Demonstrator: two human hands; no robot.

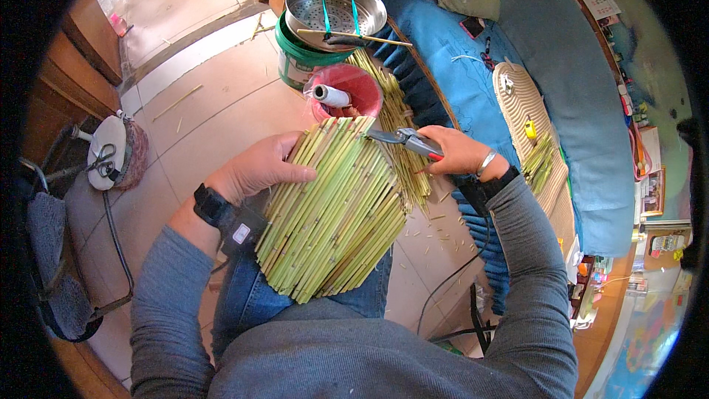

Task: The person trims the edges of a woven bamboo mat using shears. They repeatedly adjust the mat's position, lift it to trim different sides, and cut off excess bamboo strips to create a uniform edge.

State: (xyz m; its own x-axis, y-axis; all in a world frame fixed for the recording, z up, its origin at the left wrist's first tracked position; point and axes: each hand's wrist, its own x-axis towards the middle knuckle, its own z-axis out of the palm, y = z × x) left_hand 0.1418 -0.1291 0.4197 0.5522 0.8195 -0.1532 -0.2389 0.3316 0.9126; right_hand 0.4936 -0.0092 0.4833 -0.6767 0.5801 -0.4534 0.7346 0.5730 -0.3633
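Across my lap lies a flat panel of green plant stalks point(332, 205), set side by side, its ends stepped unevenly. My left hand point(266, 163) grips its upper left edge, thumb on top and the fingers hidden beneath. In my right hand point(457, 149) is a pair of pruning shears point(412, 141) with dark blades and grey-and-red handles. The blades reach the panel's upper right edge; whether they are closed on a stalk I cannot tell. Just beyond the panel stands a pink bucket point(363, 88) holding a white roll point(331, 96) and a clear plastic liner.
Loose stalks point(407, 160) lie in a long pile right of the panel, with cut bits point(437, 233) on the tiles. A steel steamer pot point(335, 8) sits on a green bucket point(299, 61). The blue-covered sofa point(437, 39) borders the right; a stool with scissors point(105, 160) stands left.
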